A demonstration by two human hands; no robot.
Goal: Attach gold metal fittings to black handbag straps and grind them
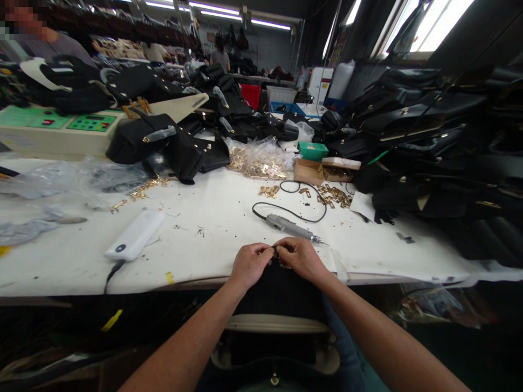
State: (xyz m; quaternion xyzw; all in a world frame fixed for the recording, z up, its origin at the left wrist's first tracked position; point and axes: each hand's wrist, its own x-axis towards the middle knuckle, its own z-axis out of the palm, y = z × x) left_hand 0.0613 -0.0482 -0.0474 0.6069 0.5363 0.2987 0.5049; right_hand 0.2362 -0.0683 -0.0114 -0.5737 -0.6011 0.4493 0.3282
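A black handbag [281, 294] rests on my lap, its light-edged opening toward me and its far end at the table's front edge. At that end my left hand [251, 264] is closed in a pinch on the bag's edge. My right hand [301, 258] pinches the same spot from the other side, fingertips almost touching the left ones. A small dark, partly shiny piece shows between the fingertips, too covered to make out. Just beyond the hands lies a grey electric screwdriver [288, 226], its bit pointing right and its black cord looping behind.
Gold metal fittings [335, 196] lie loose near small cardboard boxes [308, 171]. Bags of fittings [265, 158] stand behind. A white power bank [137, 235] with a cable lies left. Black handbags [417, 120] pile up right and at the back, beside a green-panelled machine [61, 128].
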